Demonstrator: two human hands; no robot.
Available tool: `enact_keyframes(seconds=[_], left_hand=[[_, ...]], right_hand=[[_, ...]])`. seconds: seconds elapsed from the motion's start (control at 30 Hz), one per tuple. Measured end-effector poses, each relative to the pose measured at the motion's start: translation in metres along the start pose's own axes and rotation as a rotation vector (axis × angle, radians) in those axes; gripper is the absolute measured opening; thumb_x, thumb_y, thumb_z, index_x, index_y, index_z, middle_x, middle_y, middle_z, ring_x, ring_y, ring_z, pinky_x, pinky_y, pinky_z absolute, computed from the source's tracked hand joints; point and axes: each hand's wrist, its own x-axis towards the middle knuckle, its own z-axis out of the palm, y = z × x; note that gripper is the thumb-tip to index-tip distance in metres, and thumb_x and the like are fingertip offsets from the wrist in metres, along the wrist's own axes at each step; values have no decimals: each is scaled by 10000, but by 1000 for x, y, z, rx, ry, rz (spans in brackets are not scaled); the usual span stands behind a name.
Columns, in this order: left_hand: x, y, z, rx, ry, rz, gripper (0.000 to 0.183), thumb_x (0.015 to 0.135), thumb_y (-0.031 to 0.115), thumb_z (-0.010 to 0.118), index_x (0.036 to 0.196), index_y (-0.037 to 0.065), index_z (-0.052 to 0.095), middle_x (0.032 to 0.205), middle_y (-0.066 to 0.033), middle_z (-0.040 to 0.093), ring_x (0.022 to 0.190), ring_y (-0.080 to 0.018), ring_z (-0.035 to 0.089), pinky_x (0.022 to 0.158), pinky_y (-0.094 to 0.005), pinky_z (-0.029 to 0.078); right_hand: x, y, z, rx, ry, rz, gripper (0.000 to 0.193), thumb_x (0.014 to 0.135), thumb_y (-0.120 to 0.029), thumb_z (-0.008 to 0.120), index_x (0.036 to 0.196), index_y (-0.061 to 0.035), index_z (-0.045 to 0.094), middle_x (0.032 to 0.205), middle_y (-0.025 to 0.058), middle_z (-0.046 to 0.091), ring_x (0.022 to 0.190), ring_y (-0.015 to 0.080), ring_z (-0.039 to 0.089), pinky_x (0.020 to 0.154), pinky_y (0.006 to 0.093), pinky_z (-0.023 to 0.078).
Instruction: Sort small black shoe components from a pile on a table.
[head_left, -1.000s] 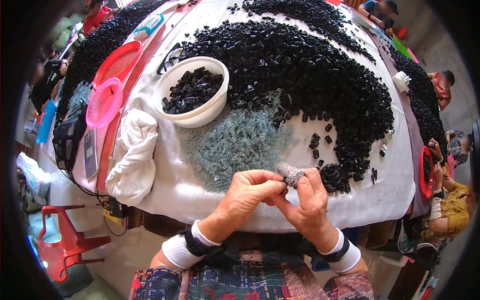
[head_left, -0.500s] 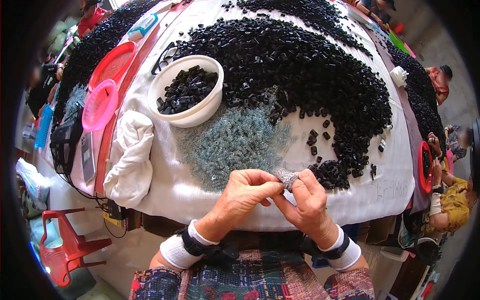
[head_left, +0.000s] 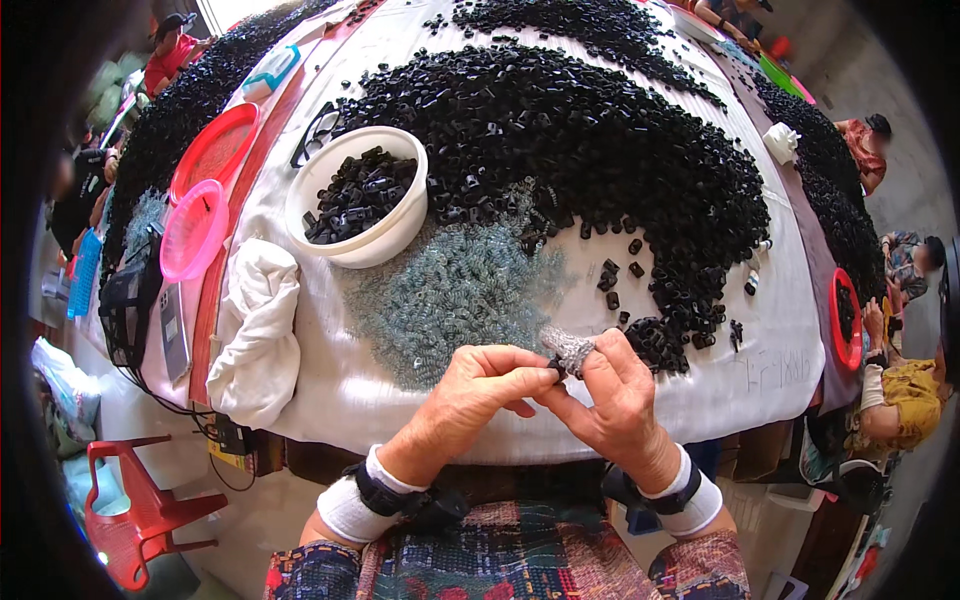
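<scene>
My left hand point(head_left: 480, 392) is closed in a pinch, thumb and forefinger at a small black plastic piece point(head_left: 557, 369). Facing it, my right hand point(head_left: 612, 400) pinches at the same spot, the fingertips of both almost touching. A silvery, rough-textured wad or wrapping point(head_left: 568, 347) sits at the right forefinger and thumb; whether it is worn or held cannot be made out. Just beyond the hands lies a loose heap of small blue-grey coil springs point(head_left: 450, 300). A large spread of black plastic pieces point(head_left: 600, 130) covers the cloth behind it.
Left of the springs stands a white bowl point(head_left: 405, 225) of black pieces. Nearby are a twisted white cloth point(head_left: 255, 335), a pink basket point(head_left: 195, 235), a red tray point(head_left: 215, 150) and a phone point(head_left: 175, 330). A red chair point(head_left: 140, 510) stands lower left. Other people sit around.
The whole view has shifted slightly, the table's contents moving a little left. My hands stay together in the pinch; the black piece and silvery wad show more clearly between them.
</scene>
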Motion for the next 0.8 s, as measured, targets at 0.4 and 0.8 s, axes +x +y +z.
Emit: enact_keyframes(seconds=[0.4, 0.8], left_hand=[[-1, 3, -2, 71, 18, 20, 225, 875, 173, 639, 982, -22, 678, 910, -97, 688, 815, -137, 646, 698, -269, 536], [-4, -5, 2, 53, -46, 48, 195, 863, 158, 664, 985, 8, 678, 885, -46, 684, 789, -89, 617, 690, -239, 502]], right_hand=[[-4, 0, 1, -23, -45, 76, 333, 635, -59, 769, 896, 36, 587, 851, 153, 548, 737, 314, 553, 615, 382, 481], [-2, -4, -6, -38, -63, -29, 276, 620, 0, 742, 858, 45, 610, 776, 144, 554, 670, 311, 529, 565, 375, 446]])
